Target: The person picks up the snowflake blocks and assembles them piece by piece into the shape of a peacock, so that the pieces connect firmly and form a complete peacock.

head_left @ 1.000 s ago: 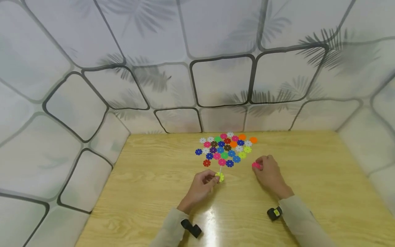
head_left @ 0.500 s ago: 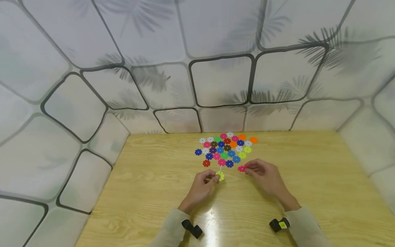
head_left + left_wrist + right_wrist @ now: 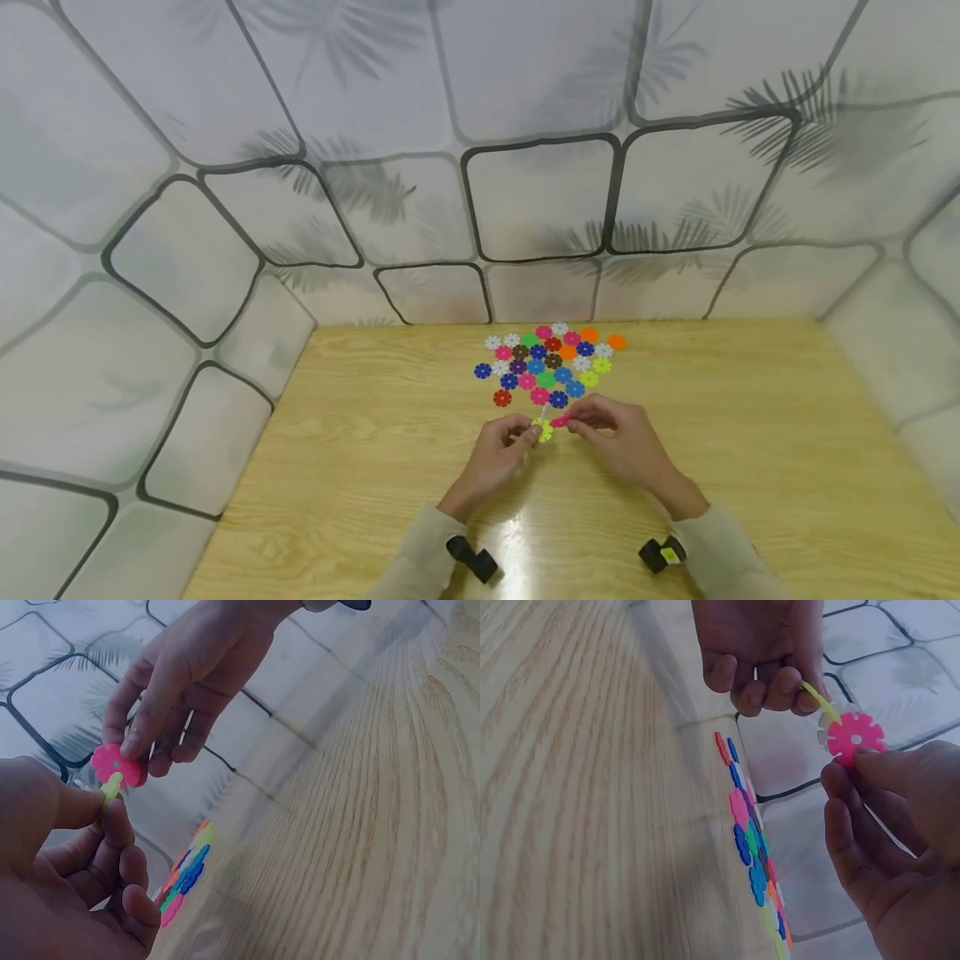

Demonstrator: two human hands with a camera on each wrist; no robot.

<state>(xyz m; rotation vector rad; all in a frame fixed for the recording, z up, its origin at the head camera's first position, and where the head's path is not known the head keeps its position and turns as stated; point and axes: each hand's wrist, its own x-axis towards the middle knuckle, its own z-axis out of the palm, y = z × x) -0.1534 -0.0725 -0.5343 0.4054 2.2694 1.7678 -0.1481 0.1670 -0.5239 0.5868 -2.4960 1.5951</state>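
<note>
My left hand (image 3: 491,454) pinches a yellow notched flower disc (image 3: 545,431) between thumb and fingers. A white flower disc (image 3: 823,729) stands crosswise on the yellow one, partly hidden behind pink in the right wrist view. Between the thumb and forefinger of my right hand (image 3: 626,437) is a bright pink flower disc (image 3: 871,735) with a small centre hole. Seen from the right wrist, the yellow disc is edge-on and its end meets the pink disc's notched rim. The left wrist view shows the pink disc (image 3: 105,760) right at the yellow edge.
Beyond my hands, several loose flower discs (image 3: 536,366) in many colours lie flat on the wooden table (image 3: 360,433). A red disc (image 3: 502,398) lies at the near left of the group. A patterned wall (image 3: 540,287) rises behind the table.
My right hand has brought the pink disc leftward from the right side to the yellow disc. My left hand has shifted slightly right, still holding the yellow and white discs.
</note>
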